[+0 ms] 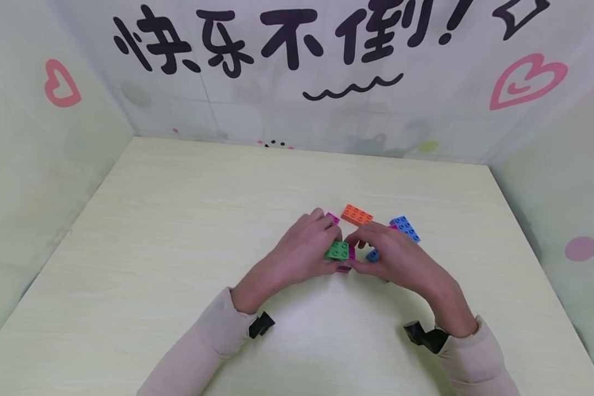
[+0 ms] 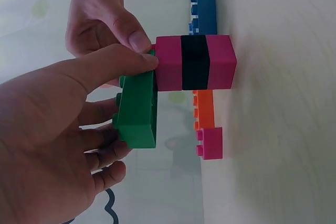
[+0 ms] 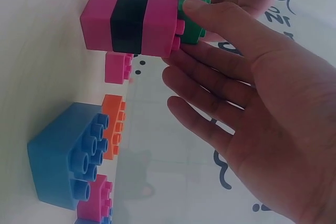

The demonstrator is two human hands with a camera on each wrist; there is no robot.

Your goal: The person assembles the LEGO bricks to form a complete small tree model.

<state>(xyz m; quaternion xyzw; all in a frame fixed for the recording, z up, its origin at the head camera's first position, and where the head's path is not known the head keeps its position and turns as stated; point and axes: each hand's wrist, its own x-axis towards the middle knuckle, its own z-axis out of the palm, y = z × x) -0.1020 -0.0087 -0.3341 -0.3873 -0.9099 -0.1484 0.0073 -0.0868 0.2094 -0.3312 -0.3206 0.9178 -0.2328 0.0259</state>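
Landmark is the pink-black-pink stack (image 2: 195,62), upright; positions below are from it, left to right as you face it.

Your left hand (image 1: 302,247) is left of the stack, thumb and fingers clamped on the green brick (image 1: 337,251). Green sits on the stack's top, overhanging left; can't tell if it's fully seated. Small pink brick (image 1: 332,218): behind the stack, slightly left. Orange brick (image 1: 357,215): behind, slightly right. Near blue brick (image 3: 63,156): just right of the stack. Your right hand (image 1: 396,250) reaches in from the right: thumb at green's stack end, other fingers loosely spread; can't tell if the index closes on anything. Second pink brick (image 1: 393,226) and far blue brick (image 1: 406,228): behind right.

Handling, my read: green is light, stiff plastic, hard to damage, smooth sides a bit slick. Take its long walls low, below the studs. Pressing the overhang would likely tip the stack, so bear down over it and steady its sides.
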